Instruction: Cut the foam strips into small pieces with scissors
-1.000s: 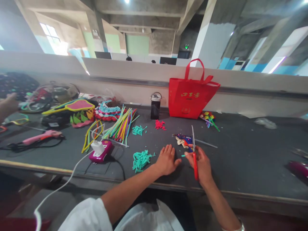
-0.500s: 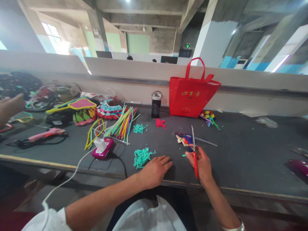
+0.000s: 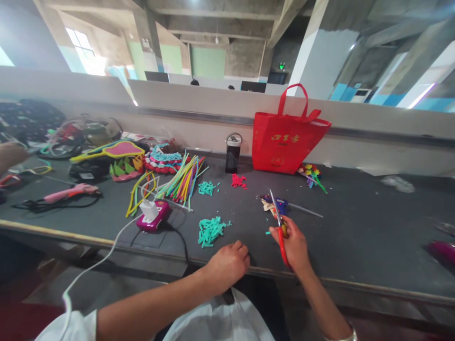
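My right hand [image 3: 293, 240] is closed on red-handled scissors [image 3: 281, 237], whose blades point up and away over the table. Just beyond the blades lie a dark blue tool [image 3: 281, 205] with a grey stick [image 3: 306, 210] and some crumpled cream material [image 3: 267, 205]. A small teal piece [image 3: 268, 233] rests left of the scissors. At the table's front edge, my left hand [image 3: 230, 265] has its fingers curled in; what they hold, if anything, is hidden. Beyond it is a pile of short cut teal pieces [image 3: 210, 231]. Farther back are smaller teal [image 3: 207, 188] and pink-red [image 3: 239, 181] piles.
A red bag [image 3: 289, 142] and a lidded bottle [image 3: 232, 154] stand by the partition. To the left are colourful fuzzy stems [image 3: 185, 177], a purple power socket [image 3: 154, 218] with white cable, and a pink glue gun [image 3: 73, 190]. Another person's hand [image 3: 12, 155] shows far left.
My left hand has drawn back to the table edge, its fingers going from stretched out to curled. The scissors in my right hand have tilted and shifted left.
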Action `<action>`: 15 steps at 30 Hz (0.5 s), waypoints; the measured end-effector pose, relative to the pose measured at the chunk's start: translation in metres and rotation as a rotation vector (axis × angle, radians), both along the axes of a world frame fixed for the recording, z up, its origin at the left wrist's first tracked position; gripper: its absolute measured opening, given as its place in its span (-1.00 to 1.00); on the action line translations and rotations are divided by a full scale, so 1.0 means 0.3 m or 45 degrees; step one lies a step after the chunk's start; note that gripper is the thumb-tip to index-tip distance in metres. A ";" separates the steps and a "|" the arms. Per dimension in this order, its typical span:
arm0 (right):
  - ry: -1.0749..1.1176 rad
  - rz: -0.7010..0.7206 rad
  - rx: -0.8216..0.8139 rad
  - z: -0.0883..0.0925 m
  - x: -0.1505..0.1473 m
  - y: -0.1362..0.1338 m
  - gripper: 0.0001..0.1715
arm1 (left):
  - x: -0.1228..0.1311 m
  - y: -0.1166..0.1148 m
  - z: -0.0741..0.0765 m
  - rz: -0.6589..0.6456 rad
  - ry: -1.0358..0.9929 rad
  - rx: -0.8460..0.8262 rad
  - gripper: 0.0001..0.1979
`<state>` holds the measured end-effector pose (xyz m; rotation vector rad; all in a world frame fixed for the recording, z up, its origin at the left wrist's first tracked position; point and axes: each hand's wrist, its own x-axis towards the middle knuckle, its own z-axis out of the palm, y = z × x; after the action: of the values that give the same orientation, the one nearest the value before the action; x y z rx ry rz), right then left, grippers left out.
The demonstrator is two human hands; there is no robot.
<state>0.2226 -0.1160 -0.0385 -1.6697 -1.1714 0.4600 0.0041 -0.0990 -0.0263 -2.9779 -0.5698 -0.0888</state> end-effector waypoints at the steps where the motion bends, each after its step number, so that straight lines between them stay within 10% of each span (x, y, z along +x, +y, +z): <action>1: -0.015 0.004 -0.006 -0.008 0.002 0.002 -0.40 | -0.004 0.002 0.009 0.005 -0.004 -0.012 -0.93; 10: -0.148 0.036 -0.002 -0.013 -0.018 0.001 -0.41 | -0.220 -0.029 0.053 0.290 -0.334 -0.368 -0.75; 15: -0.144 0.050 -0.008 0.001 -0.032 0.009 -0.44 | -0.502 -0.108 -0.042 0.543 -0.435 -0.482 -0.68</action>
<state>0.2131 -0.1133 -0.0381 -1.6989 -1.2882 0.3977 -0.1463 -0.1312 -0.0389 -3.1220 -1.3892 -0.5105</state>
